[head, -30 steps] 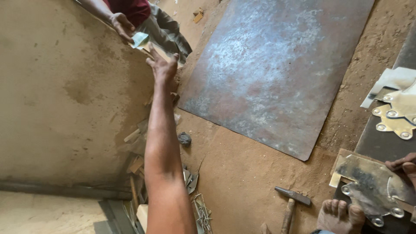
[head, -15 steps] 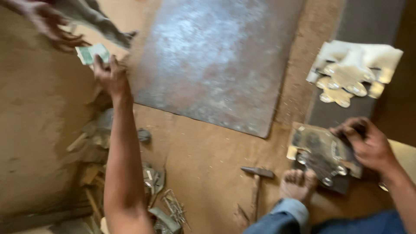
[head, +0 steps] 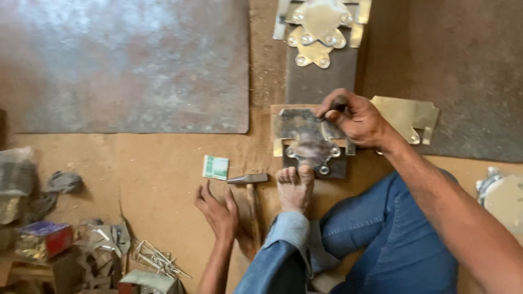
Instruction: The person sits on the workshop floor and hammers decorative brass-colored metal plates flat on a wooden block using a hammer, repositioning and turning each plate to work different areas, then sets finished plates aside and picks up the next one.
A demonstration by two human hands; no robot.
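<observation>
My left hand (head: 218,209) hovers open over the brown floor, fingers spread, just below a small folded green and white paper (head: 216,167) and beside a hammer (head: 249,188). My right hand (head: 351,117) is closed on a small dark tool whose tip rests on a cut metal sheet piece (head: 308,136) with round lobes. That piece lies on a dark block, and my bare foot (head: 295,188) presses its near edge. My leg in blue jeans (head: 381,239) stretches to the right.
A large grey metal sheet (head: 125,65) lies at the upper left. More cut brass-coloured pieces (head: 318,24) lie at the top and another (head: 408,117) at the right. Metal scraps, nails (head: 158,258) and a small box (head: 43,239) clutter the lower left.
The view swung down from another person's hand at the upper left. My left arm drew back from that reach, and the folded paper now lies on the floor.
</observation>
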